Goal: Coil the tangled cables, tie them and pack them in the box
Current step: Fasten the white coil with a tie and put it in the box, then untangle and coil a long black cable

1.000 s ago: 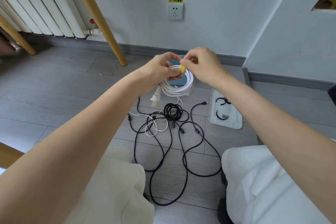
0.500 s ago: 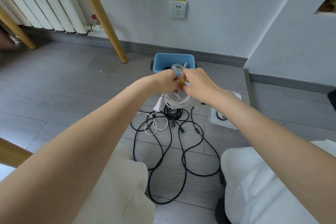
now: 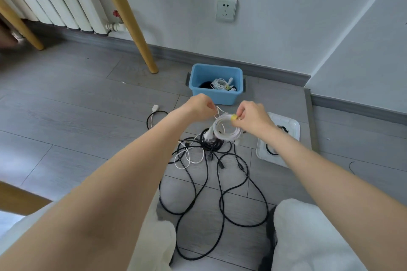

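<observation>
I hold a coiled white cable (image 3: 226,131) in the air above the floor, between my knees and the blue plastic box (image 3: 216,83). My right hand (image 3: 253,116) pinches the yellow tie (image 3: 234,117) at the top of the coil with its fingers. My left hand (image 3: 199,105) is closed on a thin white strand that runs up from the coil. Under the coil, tangled black cables (image 3: 211,182) and a thin white cable (image 3: 189,157) sprawl on the grey floor (image 3: 77,116). The box stands near the wall and already contains a tied white coil (image 3: 221,84). A white tray (image 3: 284,138) with black ties lies just right of my right hand.
</observation>
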